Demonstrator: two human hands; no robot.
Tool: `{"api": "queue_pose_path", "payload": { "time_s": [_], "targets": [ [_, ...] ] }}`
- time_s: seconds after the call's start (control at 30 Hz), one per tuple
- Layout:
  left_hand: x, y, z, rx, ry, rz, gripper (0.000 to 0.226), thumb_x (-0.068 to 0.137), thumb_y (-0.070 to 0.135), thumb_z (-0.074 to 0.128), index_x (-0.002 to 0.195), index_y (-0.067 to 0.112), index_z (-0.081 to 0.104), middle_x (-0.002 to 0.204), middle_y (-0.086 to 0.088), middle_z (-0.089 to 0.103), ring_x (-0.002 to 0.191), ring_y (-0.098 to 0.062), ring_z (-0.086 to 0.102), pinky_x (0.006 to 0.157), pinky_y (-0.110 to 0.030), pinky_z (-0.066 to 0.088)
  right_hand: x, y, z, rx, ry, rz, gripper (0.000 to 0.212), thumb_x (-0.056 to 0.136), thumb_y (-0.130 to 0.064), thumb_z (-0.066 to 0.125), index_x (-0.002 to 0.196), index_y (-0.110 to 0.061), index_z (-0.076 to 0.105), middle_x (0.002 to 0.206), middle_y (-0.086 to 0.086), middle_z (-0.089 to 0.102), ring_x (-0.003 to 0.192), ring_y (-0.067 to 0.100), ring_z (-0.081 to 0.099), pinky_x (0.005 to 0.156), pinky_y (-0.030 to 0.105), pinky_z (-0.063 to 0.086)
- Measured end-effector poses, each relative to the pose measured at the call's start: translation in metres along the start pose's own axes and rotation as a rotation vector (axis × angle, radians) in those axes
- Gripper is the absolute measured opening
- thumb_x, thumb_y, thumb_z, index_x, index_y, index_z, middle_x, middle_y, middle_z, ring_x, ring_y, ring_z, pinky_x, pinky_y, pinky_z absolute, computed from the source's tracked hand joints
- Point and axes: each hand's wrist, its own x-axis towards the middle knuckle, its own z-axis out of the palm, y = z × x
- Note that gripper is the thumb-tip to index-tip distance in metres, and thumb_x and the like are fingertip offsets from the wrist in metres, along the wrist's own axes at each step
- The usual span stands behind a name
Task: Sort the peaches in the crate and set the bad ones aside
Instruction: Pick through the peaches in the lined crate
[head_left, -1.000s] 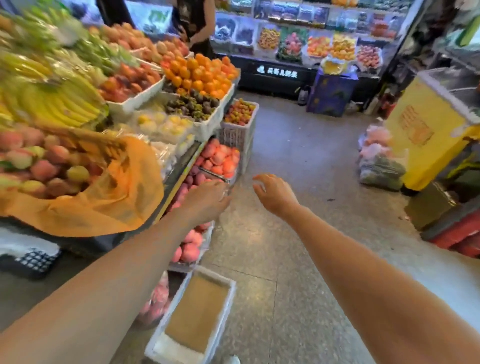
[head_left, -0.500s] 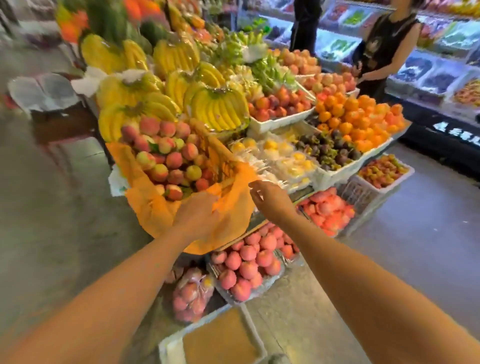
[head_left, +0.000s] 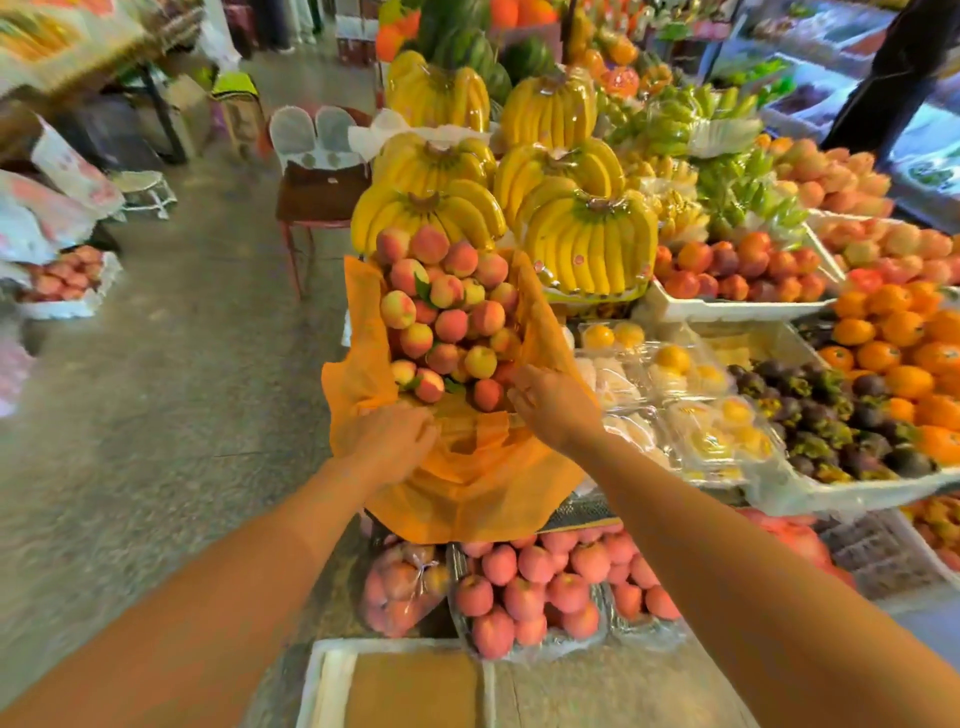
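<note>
A heap of red-and-yellow peaches (head_left: 451, 317) fills a crate lined with an orange plastic bag (head_left: 470, 488) at the front of the fruit stand. My left hand (head_left: 390, 441) lies on the bag's front fold, fingers curled over the plastic. My right hand (head_left: 555, 409) is at the crate's near right corner. Its fingers are loosely extended, with the tips next to a red peach (head_left: 487, 394) at the front of the heap. It holds nothing.
Banana bunches (head_left: 587, 244) stand behind the crate. Clear packs of cut fruit (head_left: 675, 395), mangosteens (head_left: 831, 415) and oranges (head_left: 904, 332) lie to the right. Pink peaches in trays (head_left: 540, 587) sit on the floor below, beside a white foam box (head_left: 395, 686). A person (head_left: 893, 78) stands at the far right.
The view swung left and closer to the stand, centring on the peach crate. Both hands moved from mid-air over the floor to the crate's front edge, the left onto the orange bag.
</note>
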Motion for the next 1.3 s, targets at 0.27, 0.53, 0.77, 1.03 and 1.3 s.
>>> {"api": "queue_pose_path", "payload": {
  "time_s": [0.27, 0.53, 0.77, 1.03, 1.3],
  "targets": [
    [0.044, 0.006, -0.019, -0.044, 0.078, -0.085, 0.026, 0.094, 0.030, 0.048, 0.111, 0.019, 0.063, 0.110, -0.008, 0.064, 0.101, -0.031, 0.060, 0.072, -0.039, 0.048, 0.064, 0.019, 0.005, 0.034, -0.026, 0.019, 0.031, 0.094, -0.029, 0.054, 0.120, -0.013, 0.058, 0.111, 0.013, 0.065, 0.103, 0.033, 0.060, 0.070, 0.032, 0.039],
    [0.132, -0.009, -0.017, -0.093, 0.135, -0.274, 0.033, 0.092, 0.029, 0.051, 0.121, 0.016, 0.058, 0.118, -0.009, 0.059, 0.110, -0.031, 0.055, 0.086, -0.043, 0.046, 0.171, 0.043, 0.016, 0.007, -0.078, -0.050, 0.033, 0.095, -0.030, 0.053, 0.124, -0.014, 0.055, 0.120, 0.013, 0.058, 0.111, 0.032, 0.056, 0.082, 0.036, 0.045],
    [0.190, -0.035, -0.012, -0.056, 0.182, -0.384, 0.043, 0.090, 0.026, 0.052, 0.130, 0.012, 0.048, 0.126, -0.010, 0.050, 0.115, -0.030, 0.048, 0.093, -0.044, 0.044, 0.236, 0.055, 0.045, -0.072, -0.138, -0.012, 0.043, 0.088, -0.027, 0.063, 0.126, -0.012, 0.049, 0.125, 0.014, 0.048, 0.118, 0.035, 0.048, 0.083, 0.040, 0.048],
    [0.236, -0.053, -0.005, 0.208, 0.212, -0.382, 0.054, 0.088, 0.032, 0.056, 0.136, 0.015, 0.037, 0.141, -0.005, 0.041, 0.130, -0.025, 0.033, 0.104, -0.038, 0.033, 0.259, 0.070, 0.071, -0.251, -0.195, -0.003, 0.070, 0.077, -0.031, 0.077, 0.130, -0.012, 0.037, 0.130, 0.012, 0.039, 0.123, 0.031, 0.040, 0.082, 0.038, 0.050],
    [0.252, -0.068, -0.001, 0.311, 0.246, -0.442, 0.070, 0.075, 0.054, 0.069, 0.128, 0.017, 0.042, 0.122, -0.001, 0.054, 0.122, -0.022, 0.035, 0.095, -0.034, 0.031, 0.273, 0.076, 0.083, -0.320, -0.166, -0.056, 0.069, 0.076, -0.028, 0.077, 0.130, -0.011, 0.037, 0.129, 0.009, 0.043, 0.121, 0.031, 0.039, 0.083, 0.035, 0.050]
  ]
}}
